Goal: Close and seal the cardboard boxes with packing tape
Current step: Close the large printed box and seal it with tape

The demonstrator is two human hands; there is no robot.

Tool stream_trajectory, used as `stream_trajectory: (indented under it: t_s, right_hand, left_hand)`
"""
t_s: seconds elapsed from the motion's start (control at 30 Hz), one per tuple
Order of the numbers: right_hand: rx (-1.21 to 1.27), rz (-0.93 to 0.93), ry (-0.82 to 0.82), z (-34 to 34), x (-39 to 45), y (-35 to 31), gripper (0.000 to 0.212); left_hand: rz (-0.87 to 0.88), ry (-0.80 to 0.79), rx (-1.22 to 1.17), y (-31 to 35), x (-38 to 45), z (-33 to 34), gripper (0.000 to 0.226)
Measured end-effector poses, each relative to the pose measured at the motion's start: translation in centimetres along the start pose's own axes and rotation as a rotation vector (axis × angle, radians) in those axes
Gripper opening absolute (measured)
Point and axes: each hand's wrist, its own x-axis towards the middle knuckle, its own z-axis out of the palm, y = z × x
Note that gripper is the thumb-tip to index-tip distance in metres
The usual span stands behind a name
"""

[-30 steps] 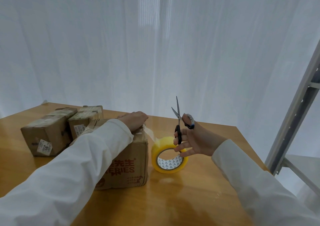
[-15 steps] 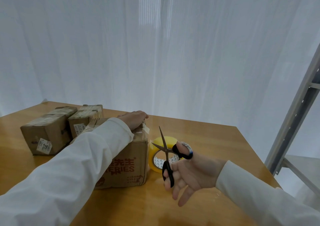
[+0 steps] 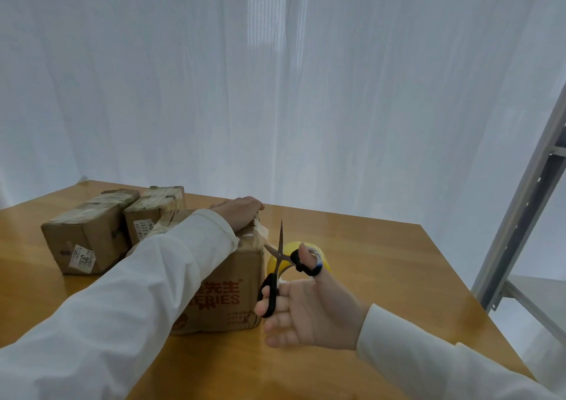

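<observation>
A brown cardboard box [image 3: 226, 295] with red print stands on the wooden table [image 3: 367, 262]. My left hand [image 3: 239, 213] presses flat on its top near the right edge, where a loose end of clear tape [image 3: 260, 234] sticks out. My right hand [image 3: 303, 308] holds black-handled scissors [image 3: 277, 265], thumb and fingers through the loops, blades apart and pointing up beside the box's upper right corner. The yellow tape roll [image 3: 324, 262] stands behind my right hand, mostly hidden.
Two smaller taped boxes stand at the left, one with a white label [image 3: 88, 240], the other [image 3: 153, 216] behind it. A grey metal shelf frame [image 3: 526, 216] rises past the table's right edge. White curtains hang behind.
My right hand dropped with the scissors from above the tape roll, then shifted left toward the box corner. The tape strip from box to roll is no longer stretched. My left hand stayed put.
</observation>
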Motion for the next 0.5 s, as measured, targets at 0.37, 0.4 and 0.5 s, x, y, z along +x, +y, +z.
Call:
stream_trajectory:
  t_s: [0.37, 0.4, 0.5]
  right_hand:
    - [0.201, -0.18, 0.397, 1.7, 1.6, 0.9, 0.047]
    - [0.191, -0.186, 0.42, 1.7, 1.7, 1.1, 0.046]
    - [0.119, -0.129, 0.384, 1.7, 1.4, 1.0, 0.05]
  left_hand:
    - [-0.021, -0.011, -0.014, -1.1, 1.1, 0.1, 0.043]
    - [-0.017, -0.008, -0.012, -1.2, 1.3, 0.1, 0.045]
    - [-0.006, 0.011, 0.008, -1.6, 1.5, 0.4, 0.047]
